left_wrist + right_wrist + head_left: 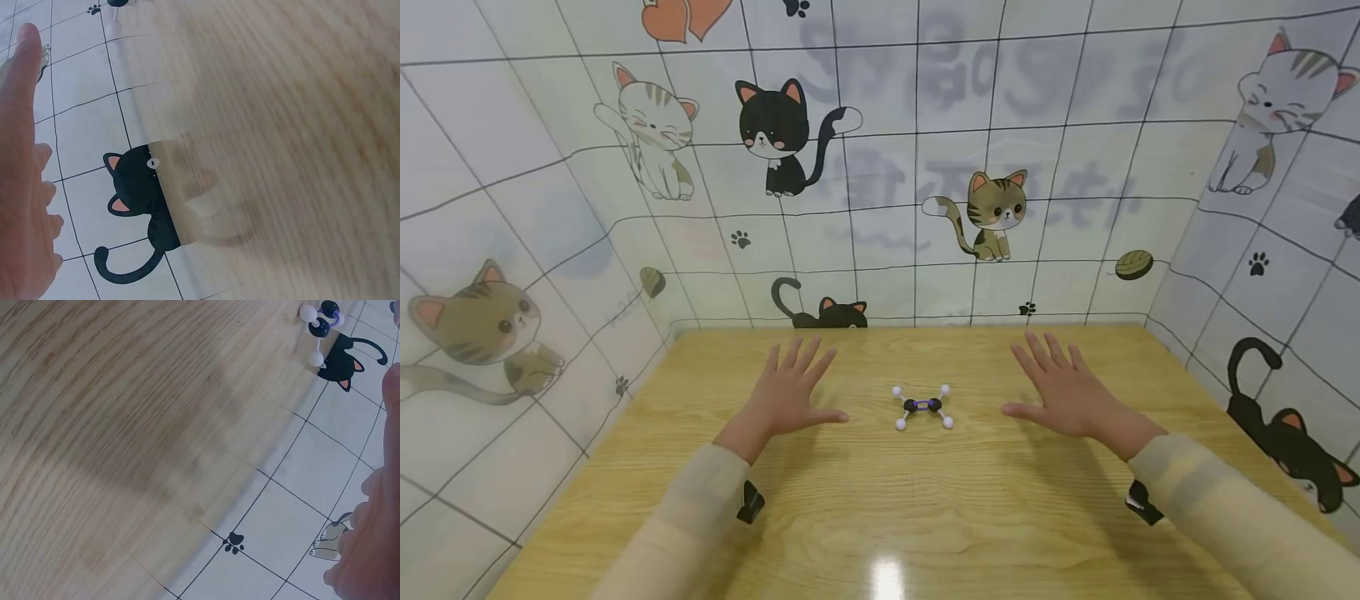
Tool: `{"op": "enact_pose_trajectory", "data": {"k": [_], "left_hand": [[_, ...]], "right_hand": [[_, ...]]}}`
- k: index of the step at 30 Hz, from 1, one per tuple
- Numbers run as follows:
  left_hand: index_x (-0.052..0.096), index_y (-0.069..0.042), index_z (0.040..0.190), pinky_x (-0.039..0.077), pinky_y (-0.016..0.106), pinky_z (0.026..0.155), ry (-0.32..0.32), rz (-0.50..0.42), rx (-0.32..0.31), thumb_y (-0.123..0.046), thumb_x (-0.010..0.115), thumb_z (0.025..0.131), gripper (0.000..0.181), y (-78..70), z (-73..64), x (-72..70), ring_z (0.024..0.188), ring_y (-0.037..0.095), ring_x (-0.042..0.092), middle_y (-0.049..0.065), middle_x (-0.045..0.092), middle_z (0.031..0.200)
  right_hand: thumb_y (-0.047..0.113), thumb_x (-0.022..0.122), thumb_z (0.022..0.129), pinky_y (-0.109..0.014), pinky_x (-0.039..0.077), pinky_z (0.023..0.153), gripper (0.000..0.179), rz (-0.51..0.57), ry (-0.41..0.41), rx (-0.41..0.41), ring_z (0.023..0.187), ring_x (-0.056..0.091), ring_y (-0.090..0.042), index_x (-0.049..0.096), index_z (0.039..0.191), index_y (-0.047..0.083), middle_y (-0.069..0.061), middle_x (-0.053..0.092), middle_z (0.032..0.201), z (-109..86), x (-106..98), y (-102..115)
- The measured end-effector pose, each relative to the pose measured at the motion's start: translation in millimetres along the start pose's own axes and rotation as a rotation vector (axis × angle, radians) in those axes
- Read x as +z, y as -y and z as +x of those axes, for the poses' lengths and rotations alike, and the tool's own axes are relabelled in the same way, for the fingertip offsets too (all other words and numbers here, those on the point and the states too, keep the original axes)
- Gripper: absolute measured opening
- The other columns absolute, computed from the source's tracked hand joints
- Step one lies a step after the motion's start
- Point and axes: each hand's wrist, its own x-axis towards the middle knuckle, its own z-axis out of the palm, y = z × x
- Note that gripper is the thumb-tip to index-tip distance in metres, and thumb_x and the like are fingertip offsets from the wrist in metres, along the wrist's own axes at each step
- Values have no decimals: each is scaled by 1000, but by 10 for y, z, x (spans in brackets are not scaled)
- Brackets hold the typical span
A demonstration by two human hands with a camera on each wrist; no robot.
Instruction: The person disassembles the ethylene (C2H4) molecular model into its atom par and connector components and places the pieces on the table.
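Observation:
A small ball-and-stick molecular model (922, 406) lies on the wooden table between my two hands. It has two black balls joined by a pair of purple links, with white balls on short pale sticks at its corners. To its left my left hand (786, 390) is spread with straight fingers, apart from the model and holding nothing. On the other side my right hand (1063, 398) is spread the same way, also apart from it. In the right wrist view part of the model (319, 327) shows at the top, beyond the thumb side of the hand.
The wood-grain table (880, 483) meets a white tiled wall covering (880, 250) with cartoon cats at the back and both sides. A dark wrist device (750, 502) sits under the left sleeve, and another device (1142, 502) under the right sleeve.

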Motion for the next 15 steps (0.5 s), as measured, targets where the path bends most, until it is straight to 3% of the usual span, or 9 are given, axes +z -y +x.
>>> {"op": "enact_pose_trajectory", "data": {"k": [8, 12, 15], "left_hand": [[22, -16, 156, 10, 61, 111, -3, -84, 41, -78, 51, 80, 102, -26, 135, -32, 142, 41, 20, 15, 18, 159], [22, -16, 156, 12, 62, 110, 6, -131, 69, -78, 50, 81, 102, -99, 205, -31, 142, 40, 22, 14, 18, 159], [26, -14, 155, 18, 62, 109, -24, -163, 105, -77, 53, 80, 101, -165, 256, -30, 141, 38, 25, 14, 22, 158]], "right_hand": [[64, 51, 91, -65, 9, 108, 95, 73, -32, -35, 142, 9, -48, 17, 154, 1, -25, 9, 158, 59, 7, 67], [63, 51, 92, -64, 17, 107, 94, 127, -55, -50, 139, 20, -48, 20, 153, -1, -27, 17, 156, 70, 59, 159], [61, 54, 92, -63, 26, 104, 93, 195, -77, -47, 136, 29, -47, 23, 152, -2, -28, 24, 153, 63, 106, 245]]}}
